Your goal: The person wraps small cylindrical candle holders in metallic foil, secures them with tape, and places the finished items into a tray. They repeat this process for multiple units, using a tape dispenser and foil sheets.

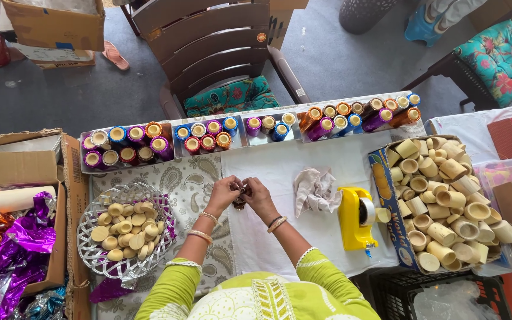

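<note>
My left hand and my right hand meet over the middle of the table, both pinching a small dark foil-wrapped cup held between the fingertips. Bangles sit on both wrists, and green sleeves cover my forearms. The cup is mostly hidden by my fingers. A white wire basket with several bare tan cups stands just left of my left arm. A yellow tape dispenser stands to the right of my right hand, beside a crumpled pale cloth.
Trays of shiny coloured wrapped cups line the table's far edge. A cardboard box heaped with plain tan cups sits at right. Purple and orange foil sheets fill a box at left. A brown chair stands beyond the table.
</note>
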